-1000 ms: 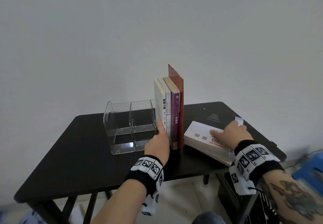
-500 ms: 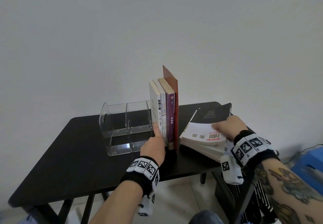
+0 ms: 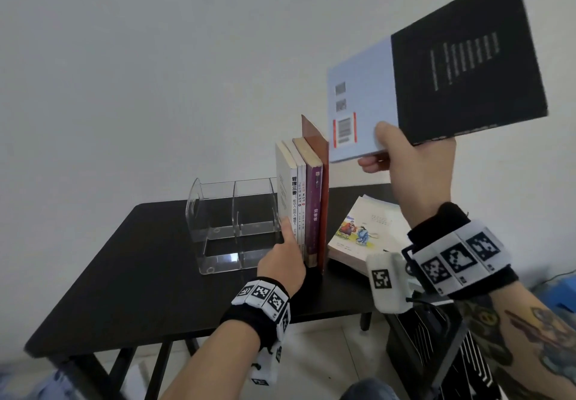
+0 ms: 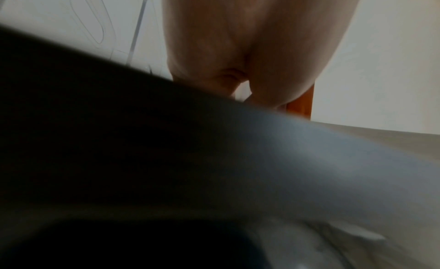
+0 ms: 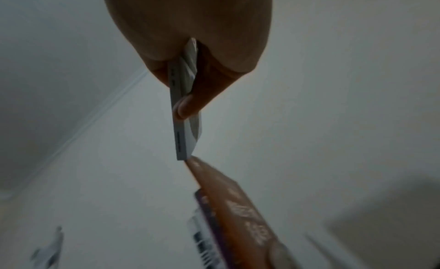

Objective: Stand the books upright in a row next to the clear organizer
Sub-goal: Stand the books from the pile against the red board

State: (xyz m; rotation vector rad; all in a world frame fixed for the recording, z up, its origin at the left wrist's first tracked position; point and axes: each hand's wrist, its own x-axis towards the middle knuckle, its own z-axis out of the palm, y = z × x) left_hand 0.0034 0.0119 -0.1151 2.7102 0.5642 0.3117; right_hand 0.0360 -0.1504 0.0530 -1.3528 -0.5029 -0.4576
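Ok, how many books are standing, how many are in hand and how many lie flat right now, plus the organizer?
Upright books in the row: 4
Books gripped by the right hand: 2, the light blue book and the black book
Books lying flat: 1 visible, the illustrated book
Clear organizer: 1
Total: 8 things, 7 of them books

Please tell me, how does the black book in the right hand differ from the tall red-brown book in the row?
The black book is lifted in the air, gripped at its lower edge by the right hand together with a pale blue book; the red-brown book stands on the table. The black book is tilted and shows its cover; the red-brown book is upright, last in the row the left hand steadies. Both are thin.
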